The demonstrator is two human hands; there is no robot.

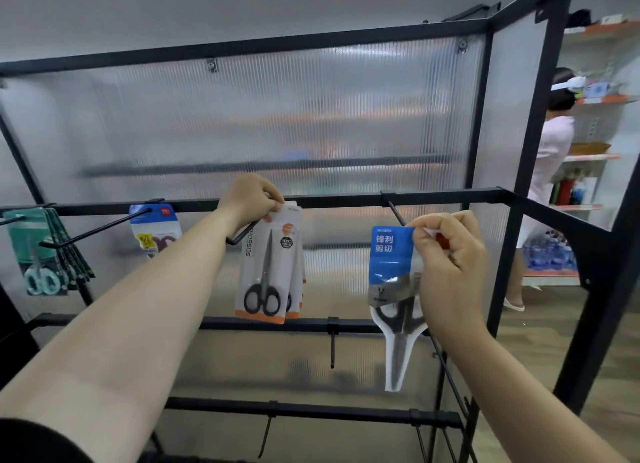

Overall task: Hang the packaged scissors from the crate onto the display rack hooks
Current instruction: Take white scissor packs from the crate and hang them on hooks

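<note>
Both arms are stretched forward and up, bare from the elbow down. The left arm runs from the lower left corner, where a dark sleeve covers the upper arm, diagonally to the middle of the view. Its wrist bends slightly, and the left hand shows its back, fingers curled down and pinching the top edge of a white pack. The right forearm rises from the lower right. The right hand is lower than the left and well apart from it. Its thumb and forefinger pinch the top of a blue pack, with the remaining fingers curled beside them.
</note>
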